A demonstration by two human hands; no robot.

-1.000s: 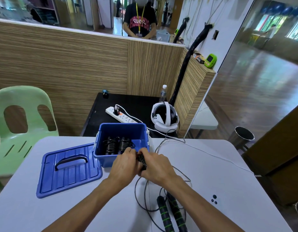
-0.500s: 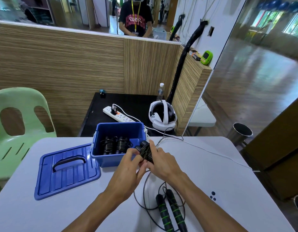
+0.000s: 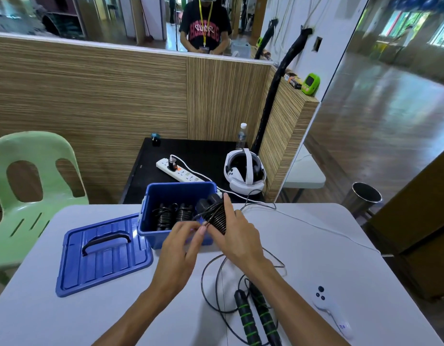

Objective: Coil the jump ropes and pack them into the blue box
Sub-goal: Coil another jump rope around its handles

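My right hand grips a black jump rope whose cord is wound in tight turns round its two handles, held tilted over the near right corner of the blue box. My left hand pinches the loose cord end at the bundle's lower left. Inside the box lie two coiled black ropes. On the white table nearer me lies another jump rope, uncoiled, with black handles ringed in green and loose cord loops.
The blue lid lies flat left of the box. A white controller sits at the near right. A white cable crosses the table's far right. Behind are a black side table with a power strip and headset, and a green chair.
Both hands have lifted the wound rope up and away from me, from just in front of the box to over its near right corner. The left hand has shifted to the cord end.
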